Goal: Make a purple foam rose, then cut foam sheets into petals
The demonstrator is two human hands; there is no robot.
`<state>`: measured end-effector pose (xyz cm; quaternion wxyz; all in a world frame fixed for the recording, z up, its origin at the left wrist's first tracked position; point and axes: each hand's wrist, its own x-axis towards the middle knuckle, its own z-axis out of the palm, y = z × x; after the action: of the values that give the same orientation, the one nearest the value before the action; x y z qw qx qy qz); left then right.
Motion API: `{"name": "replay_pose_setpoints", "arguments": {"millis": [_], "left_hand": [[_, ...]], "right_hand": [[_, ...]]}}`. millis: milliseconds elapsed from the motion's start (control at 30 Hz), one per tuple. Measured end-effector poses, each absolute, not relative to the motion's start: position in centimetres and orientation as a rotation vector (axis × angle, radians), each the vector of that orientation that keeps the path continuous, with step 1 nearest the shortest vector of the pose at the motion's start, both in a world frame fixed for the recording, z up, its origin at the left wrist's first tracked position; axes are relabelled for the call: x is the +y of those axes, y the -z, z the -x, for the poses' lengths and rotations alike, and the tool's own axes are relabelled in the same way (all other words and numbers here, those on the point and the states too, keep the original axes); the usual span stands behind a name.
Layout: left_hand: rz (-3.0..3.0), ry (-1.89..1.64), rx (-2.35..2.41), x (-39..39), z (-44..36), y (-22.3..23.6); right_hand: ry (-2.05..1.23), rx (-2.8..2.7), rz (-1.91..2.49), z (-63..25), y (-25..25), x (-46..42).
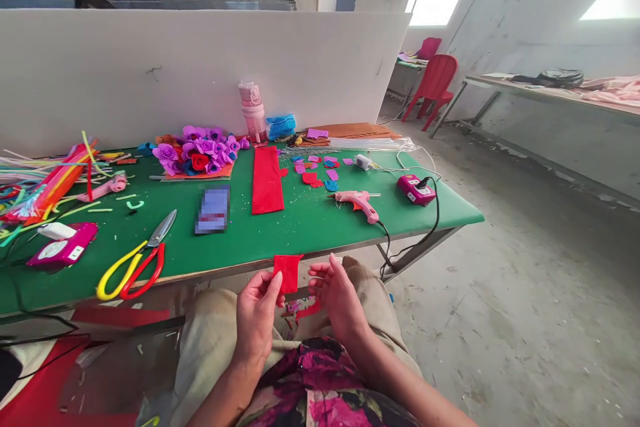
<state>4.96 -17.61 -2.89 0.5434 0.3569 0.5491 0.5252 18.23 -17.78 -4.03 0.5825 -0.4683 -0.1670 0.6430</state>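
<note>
The left fingers (273, 289) pinch the red square (289, 272) near its left edge; most of it extends beyond them. The right fingers (325, 273), loosely parted and apparently empty, sit just beside it. It looks light, thin and easily creased; edges suit a gentle pinch.

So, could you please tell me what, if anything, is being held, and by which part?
The left hand pinches a small red piece by its lower left part; the right hand, partly open beside it, holds nothing visible.
</note>
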Motion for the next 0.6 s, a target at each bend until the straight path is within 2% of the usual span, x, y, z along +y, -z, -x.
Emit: {"name": "replay_pose_setpoints", "arguments": {"millis": [133, 267, 600], "left_hand": [[-0.908, -1.241, 1.308, -17.5, -4.8, 3.1], [-1.066, -1.177, 1.293, -17.8, -5.1, 3.0], [-1.355, -1.024, 1.334, -18.7, -5.3, 2.5]], "right_hand": [[-1.337, -0.62, 1.184, -18.2, 4.1, -18.0], [-1.477, -0.785, 1.155, -17.6, 3.8, -18.2], [-1.746, -0.439, 0.878, -17.4, 5.6, -18.1]]}}
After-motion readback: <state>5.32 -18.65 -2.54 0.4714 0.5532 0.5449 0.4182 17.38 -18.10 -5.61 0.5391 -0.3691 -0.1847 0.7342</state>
